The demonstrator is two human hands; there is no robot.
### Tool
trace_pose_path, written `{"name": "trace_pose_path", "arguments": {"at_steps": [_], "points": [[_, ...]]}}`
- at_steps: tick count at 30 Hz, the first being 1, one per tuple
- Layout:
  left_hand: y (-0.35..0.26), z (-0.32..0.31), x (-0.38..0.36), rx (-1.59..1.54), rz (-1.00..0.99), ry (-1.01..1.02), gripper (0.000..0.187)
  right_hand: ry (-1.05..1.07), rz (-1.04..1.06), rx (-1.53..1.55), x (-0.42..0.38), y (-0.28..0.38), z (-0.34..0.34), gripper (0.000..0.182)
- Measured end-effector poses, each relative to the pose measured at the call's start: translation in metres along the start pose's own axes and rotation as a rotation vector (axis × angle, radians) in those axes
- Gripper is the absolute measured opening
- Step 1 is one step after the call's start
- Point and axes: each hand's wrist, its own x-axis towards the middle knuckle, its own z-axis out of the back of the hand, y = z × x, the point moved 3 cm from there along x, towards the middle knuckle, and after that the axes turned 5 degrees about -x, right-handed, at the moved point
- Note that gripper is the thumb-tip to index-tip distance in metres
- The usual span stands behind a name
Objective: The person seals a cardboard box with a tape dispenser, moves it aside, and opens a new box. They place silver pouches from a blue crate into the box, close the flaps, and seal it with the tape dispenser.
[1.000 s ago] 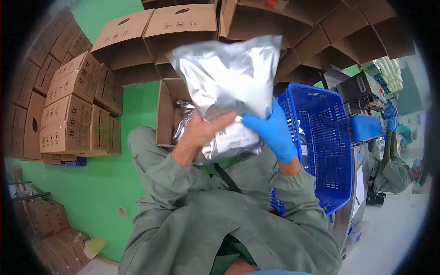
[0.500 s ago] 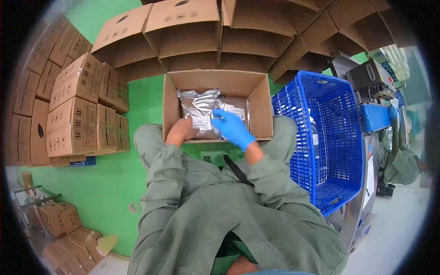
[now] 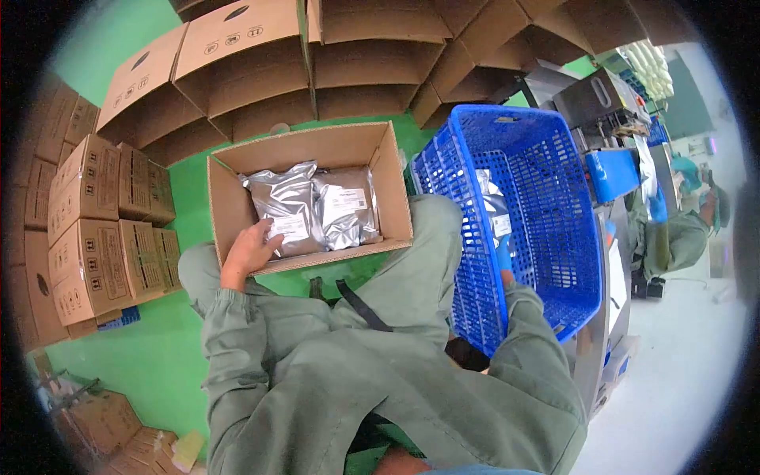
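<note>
An open cardboard box (image 3: 317, 147) sits in front of my knees with two silver foil pouches (image 3: 289, 207) (image 3: 345, 207) lying flat inside, white labels up. My bare left hand (image 3: 249, 248) rests over the box's near rim, its fingers on the left pouch. My right hand (image 3: 503, 258), in a blue glove, reaches down inside the blue plastic basket (image 3: 546, 237) on my right and shows only through the mesh wall. Another silver pouch (image 3: 492, 207) lies in the basket just above that hand. The right hand's fingers are hidden.
Empty opened cartons (image 3: 237, 55) are stacked along the back, and closed cartons (image 3: 95, 237) are piled at the left on the green floor. Machines (image 3: 602, 99) stand right of the basket. Another person in green (image 3: 673, 237) works at the far right.
The pouch I held up with both hands now lies in the box. My right hand left the box and went into the blue basket. My left hand stays at the box rim.
</note>
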Motion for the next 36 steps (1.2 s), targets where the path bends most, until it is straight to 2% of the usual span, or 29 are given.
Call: {"name": "trace_pose_path", "arguments": {"at_steps": [2, 3, 4, 5, 6, 8, 10, 12, 14, 16, 17, 18, 19, 20, 21, 22, 23, 24, 25, 26, 28, 29, 31, 32, 33, 34, 35, 36], "points": [[-0.013, 0.004, -0.001, -0.085, -0.030, -0.020, 0.047, -0.152, -0.039, -0.213, 0.002, 0.005, 0.014, 0.061], [-0.019, 0.006, -0.003, -0.085, -0.018, -0.027, 0.047, -0.200, -0.017, -0.153, 0.000, 0.017, 0.042, 0.043], [-0.032, 0.011, -0.002, -0.039, -0.089, -0.055, 0.044, -0.246, 0.008, -0.094, -0.009, 0.041, 0.078, 0.028], [-0.044, 0.014, -0.002, 0.008, -0.157, -0.083, 0.041, -0.213, -0.006, 0.220, -0.004, 0.050, 0.105, 0.022], [-0.055, 0.016, -0.002, 0.010, -0.147, -0.094, 0.041, -0.192, -0.028, 0.534, 0.001, 0.059, 0.131, 0.018], [-0.082, 0.013, -0.004, -0.343, -0.142, -0.061, 0.037, -0.277, 0.142, 0.696, -0.075, 0.178, 0.244, 0.020], [-0.121, 0.005, -0.007, -0.449, -0.241, 0.099, 0.041, -0.383, 0.238, 0.680, -0.126, 0.235, 0.307, 0.022], [-0.159, -0.004, -0.010, -0.679, -0.323, 0.382, 0.061, -0.273, 0.215, 0.528, -0.193, 0.288, 0.354, 0.029], [-0.196, -0.009, -0.016, -1.100, -0.385, 0.502, 0.084, -0.043, 0.539, 0.728, -0.252, 0.336, 0.366, 0.035], [-0.235, -0.008, -0.019, -1.587, -0.498, 0.591, 0.096, 0.632, 0.925, 0.602, -0.264, 0.351, 0.369, 0.045], [-0.238, 0.001, -0.022, -1.466, -0.506, 0.349, 0.086, 0.463, 0.989, 0.517, -0.265, 0.365, 0.358, 0.056], [-0.241, 0.010, -0.026, -1.320, -0.474, 0.117, 0.076, 0.141, 0.851, 0.527, -0.259, 0.384, 0.346, 0.068], [-0.239, 0.023, -0.027, -1.365, -0.386, 0.086, 0.068, -0.029, 0.802, 0.800, -0.244, 0.401, 0.331, 0.077], [-0.230, 0.033, -0.028, -1.410, -0.290, 0.054, 0.060, -0.145, 0.891, 0.652, -0.234, 0.420, 0.328, 0.079], [-0.222, 0.040, -0.028, -1.481, -0.350, -0.023, 0.048, -0.124, 0.919, 0.730, -0.219, 0.435, 0.311, 0.083], [-0.218, 0.049, -0.031, -1.471, -0.388, -0.050, 0.049, -0.074, 0.923, 0.686, -0.213, 0.454, 0.307, 0.081], [-0.212, 0.060, -0.032, -1.333, -0.469, -0.126, 0.049, -0.071, 0.920, 0.693, -0.214, 0.467, 0.306, 0.081], [-0.207, 0.069, -0.032, -1.194, -0.549, -0.202, 0.050, 0.081, 0.932, 0.833, -0.217, 0.481, 0.308, 0.075], [-0.205, 0.076, -0.034, -1.164, -0.541, -0.188, 0.047, 0.242, 0.936, 0.968, -0.219, 0.491, 0.306, 0.070], [-0.195, 0.078, -0.030, -1.165, -0.532, -0.190, 0.047, 0.250, 0.932, 0.969, -0.215, 0.495, 0.298, 0.070], [-0.170, 0.075, -0.010, -0.978, -0.650, -0.333, 0.045, 0.180, 0.924, 1.092, -0.201, 0.495, 0.271, 0.051], [-0.152, 0.060, 0.004, -0.980, -0.530, -0.365, 0.039, 0.075, 0.879, 1.057, -0.196, 0.492, 0.249, 0.042], [-0.133, 0.027, 0.019, -0.725, -0.286, -0.384, 0.037, -0.023, 0.736, 0.668, -0.183, 0.471, 0.198, 0.039], [-0.116, -0.001, 0.025, -0.610, -0.223, -0.285, 0.052, 0.025, 0.688, 0.506, -0.166, 0.449, 0.153, 0.039], [-0.102, -0.024, 0.028, -0.224, 0.301, 0.063, 0.075, 0.071, 0.634, 0.346, -0.156, 0.428, 0.123, 0.040], [-0.040, -0.088, 0.050, 0.070, 0.192, 0.265, 0.083, 0.073, 0.630, 0.343, -0.165, 0.414, 0.124, 0.040], [-0.067, -0.077, 0.025, 0.344, 0.064, 0.537, 0.074, 0.081, 0.601, 0.462, -0.176, 0.401, 0.129, 0.041], [-0.076, -0.072, 0.026, 0.338, 0.067, 0.538, 0.074, 0.094, 0.568, 0.581, -0.182, 0.389, 0.138, 0.042]]}}
